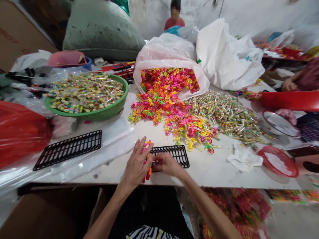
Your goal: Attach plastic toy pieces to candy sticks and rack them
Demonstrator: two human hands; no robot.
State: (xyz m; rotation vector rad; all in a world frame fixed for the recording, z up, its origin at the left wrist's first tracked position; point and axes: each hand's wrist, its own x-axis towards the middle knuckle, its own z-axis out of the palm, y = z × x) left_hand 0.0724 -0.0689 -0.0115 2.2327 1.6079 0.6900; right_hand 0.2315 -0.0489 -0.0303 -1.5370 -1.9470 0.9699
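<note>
A black slotted plastic rack (183, 155) lies near the table's front edge. My left hand (136, 162) rests over its left end, fingers stretched out and a little apart, on small pink and orange plastic pieces (149, 172) set in a row there. My right hand (167, 164) is over the middle of the rack, its fingers curled and pinched close to the left hand's fingertips. Whatever sits in that pinch is too small and hidden to name. Beyond the rack spreads a pile of bright plastic pieces (191, 124) in pink, yellow, orange and green.
Another black rack (69, 149) lies on clear plastic bags (117, 132) at left. A green basin (107, 113) holds wrapped striped sticks; more sticks (226, 113) are heaped at right. A white sack (169, 49) spills pieces. A red basket (279, 161) stands at right. Other people sit beyond.
</note>
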